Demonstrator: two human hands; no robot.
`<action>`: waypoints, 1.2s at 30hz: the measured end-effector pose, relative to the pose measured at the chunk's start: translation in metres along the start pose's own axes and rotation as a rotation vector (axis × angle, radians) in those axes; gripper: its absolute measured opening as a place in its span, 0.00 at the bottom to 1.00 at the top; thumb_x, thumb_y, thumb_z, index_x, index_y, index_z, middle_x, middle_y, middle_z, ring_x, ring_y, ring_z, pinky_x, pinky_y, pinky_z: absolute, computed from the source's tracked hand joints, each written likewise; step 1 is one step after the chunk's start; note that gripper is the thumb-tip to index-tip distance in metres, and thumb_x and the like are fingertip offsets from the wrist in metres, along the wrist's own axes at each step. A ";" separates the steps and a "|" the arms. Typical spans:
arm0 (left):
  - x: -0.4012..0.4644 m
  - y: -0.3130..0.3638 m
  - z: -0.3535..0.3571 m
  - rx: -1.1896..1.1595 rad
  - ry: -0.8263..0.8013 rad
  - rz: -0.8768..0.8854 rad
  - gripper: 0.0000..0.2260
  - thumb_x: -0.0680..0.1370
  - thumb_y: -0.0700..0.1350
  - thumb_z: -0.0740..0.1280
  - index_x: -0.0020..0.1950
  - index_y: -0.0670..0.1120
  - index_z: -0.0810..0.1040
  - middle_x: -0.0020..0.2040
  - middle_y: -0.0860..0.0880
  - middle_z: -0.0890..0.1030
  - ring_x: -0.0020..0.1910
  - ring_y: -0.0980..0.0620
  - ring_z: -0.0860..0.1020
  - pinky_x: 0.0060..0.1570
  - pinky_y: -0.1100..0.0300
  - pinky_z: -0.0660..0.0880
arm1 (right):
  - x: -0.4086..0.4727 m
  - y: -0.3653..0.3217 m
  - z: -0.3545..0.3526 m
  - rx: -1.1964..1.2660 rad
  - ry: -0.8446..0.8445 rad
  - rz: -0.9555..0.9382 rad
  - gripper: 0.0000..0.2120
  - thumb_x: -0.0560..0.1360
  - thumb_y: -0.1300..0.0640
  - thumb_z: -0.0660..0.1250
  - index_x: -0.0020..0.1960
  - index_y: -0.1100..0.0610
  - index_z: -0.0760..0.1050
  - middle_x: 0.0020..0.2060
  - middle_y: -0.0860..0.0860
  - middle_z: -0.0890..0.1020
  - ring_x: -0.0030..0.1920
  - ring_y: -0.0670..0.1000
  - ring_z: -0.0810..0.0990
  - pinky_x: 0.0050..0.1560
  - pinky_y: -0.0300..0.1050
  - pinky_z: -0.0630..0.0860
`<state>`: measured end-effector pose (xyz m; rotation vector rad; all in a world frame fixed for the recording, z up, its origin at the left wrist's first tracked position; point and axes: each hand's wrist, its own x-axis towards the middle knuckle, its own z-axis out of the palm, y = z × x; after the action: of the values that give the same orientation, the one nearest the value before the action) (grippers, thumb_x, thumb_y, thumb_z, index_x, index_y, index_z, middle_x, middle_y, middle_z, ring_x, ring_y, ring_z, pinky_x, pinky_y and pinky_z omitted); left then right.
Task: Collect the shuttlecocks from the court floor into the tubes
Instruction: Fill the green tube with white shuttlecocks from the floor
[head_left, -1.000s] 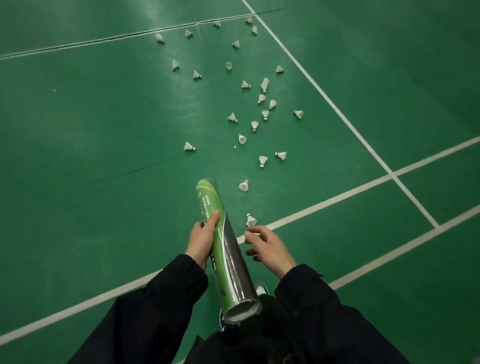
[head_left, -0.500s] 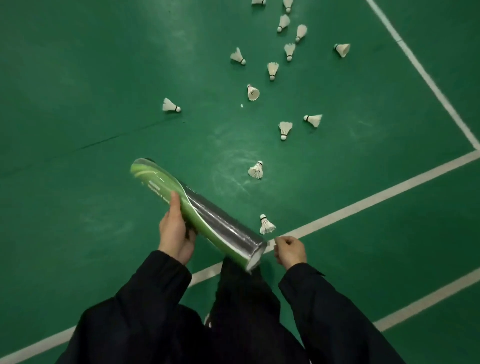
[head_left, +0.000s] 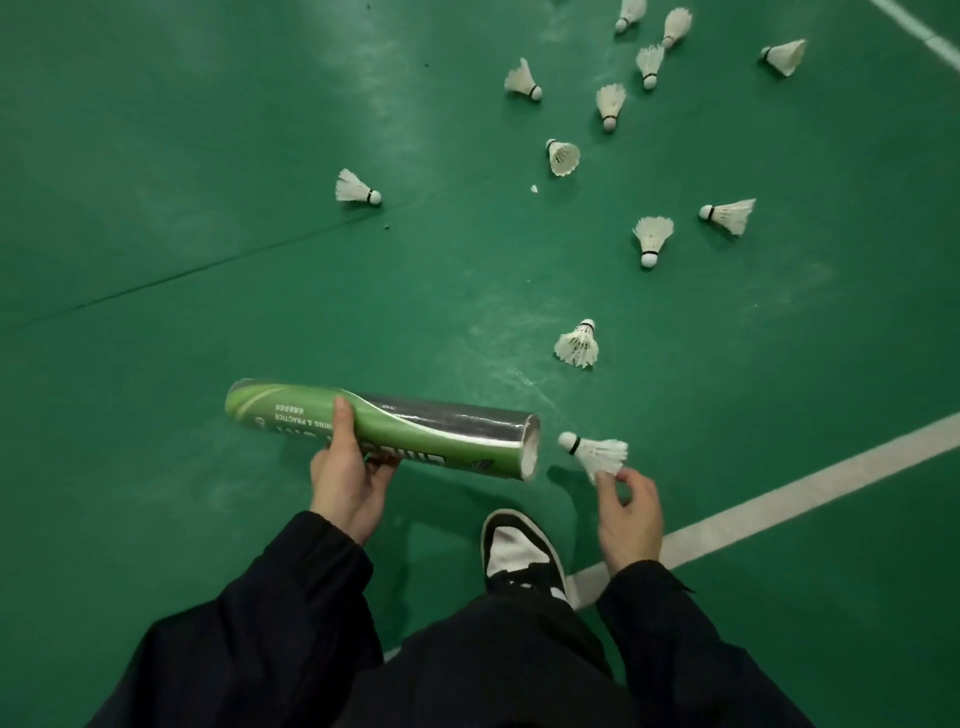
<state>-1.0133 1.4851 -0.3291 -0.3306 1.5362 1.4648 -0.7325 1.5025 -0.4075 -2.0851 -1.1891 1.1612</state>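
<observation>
My left hand (head_left: 348, 478) grips a green and silver shuttlecock tube (head_left: 415, 428), held level with its open mouth facing right. My right hand (head_left: 628, 514) pinches the feathers of a white shuttlecock (head_left: 597, 451), whose cork tip points at the tube's mouth, a short gap away. Another shuttlecock (head_left: 577, 346) lies on the green floor just beyond. Several more shuttlecocks (head_left: 652, 236) are scattered farther up and to the right, and one shuttlecock (head_left: 356, 188) lies alone at the upper middle.
My black and white shoe (head_left: 519, 553) stands below the tube's mouth, beside a white court line (head_left: 810, 486) that runs up to the right. A thin seam (head_left: 208, 267) crosses the green floor at the left. Dark sleeves and trousers fill the bottom.
The tube has swung from slanted to level. My right hand has picked the nearest shuttlecock off the floor and holds it by the tube's mouth. The view has dropped closer to the floor.
</observation>
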 end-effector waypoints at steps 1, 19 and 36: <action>-0.001 0.002 -0.005 -0.005 0.036 0.008 0.24 0.80 0.56 0.69 0.66 0.39 0.73 0.61 0.40 0.81 0.60 0.45 0.81 0.61 0.47 0.79 | -0.010 -0.014 -0.007 0.076 0.017 -0.099 0.06 0.82 0.49 0.64 0.54 0.51 0.74 0.51 0.54 0.79 0.47 0.49 0.75 0.52 0.50 0.77; -0.055 0.025 0.032 -0.205 -0.146 0.044 0.27 0.78 0.56 0.70 0.69 0.39 0.73 0.59 0.42 0.82 0.56 0.45 0.81 0.55 0.48 0.80 | -0.069 -0.188 -0.076 -0.056 -0.949 -0.359 0.19 0.79 0.61 0.67 0.67 0.49 0.70 0.53 0.51 0.83 0.38 0.51 0.82 0.36 0.42 0.81; 0.053 0.026 0.097 -0.127 0.107 0.023 0.27 0.79 0.56 0.70 0.69 0.39 0.72 0.60 0.40 0.82 0.58 0.45 0.82 0.56 0.50 0.79 | 0.214 -0.120 0.033 -0.652 -0.347 -0.306 0.20 0.82 0.55 0.64 0.74 0.52 0.71 0.69 0.59 0.76 0.63 0.60 0.78 0.62 0.52 0.74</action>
<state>-1.0178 1.5982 -0.3365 -0.4750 1.5384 1.5884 -0.7590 1.7472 -0.4324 -2.0514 -2.2058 1.1104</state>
